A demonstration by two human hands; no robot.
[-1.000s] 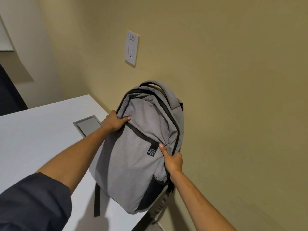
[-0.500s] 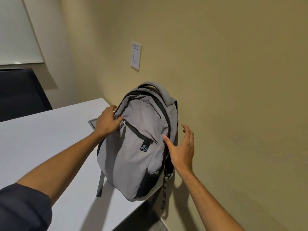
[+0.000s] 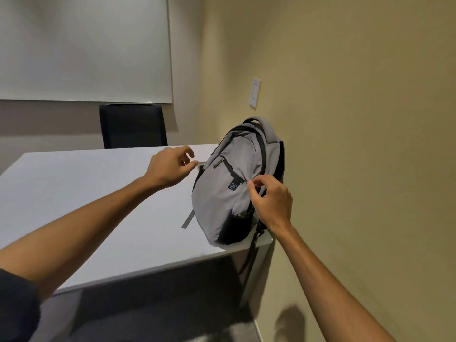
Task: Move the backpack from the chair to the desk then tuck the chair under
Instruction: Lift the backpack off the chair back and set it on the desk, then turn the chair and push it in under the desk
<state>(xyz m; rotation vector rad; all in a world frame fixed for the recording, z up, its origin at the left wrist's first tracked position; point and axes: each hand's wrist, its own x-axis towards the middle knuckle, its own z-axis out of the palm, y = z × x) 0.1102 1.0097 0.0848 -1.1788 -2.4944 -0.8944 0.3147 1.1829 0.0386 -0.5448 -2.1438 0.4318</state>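
While the backpack (image 3: 230, 193) stands upright on the tabletop (image 3: 98, 193), at its near right corner and close against the wall (image 3: 357, 144), I have neither hand gripping it. My left hand (image 3: 170, 169) hovers just left of the bag with fingers loosely curled and apart, holding nothing. My right hand (image 3: 272, 201) sits at the bag's right edge, thumb and fingertips nearly pinched; I cannot tell whether they touch the fabric or have let go.

I judge the bag soft and slumping, its grey cloth creasing under its own weight, so it could sag or tip off the corner, where one strap (image 3: 249, 257) already dangles over the edge. If it needs shifting, the top handle (image 3: 254, 120) or both sides would be the sure places to take hold.

The placing step looks done. A dark chair (image 3: 133, 127) shows beyond the far edge; whether it is the one to tuck under, I cannot say.
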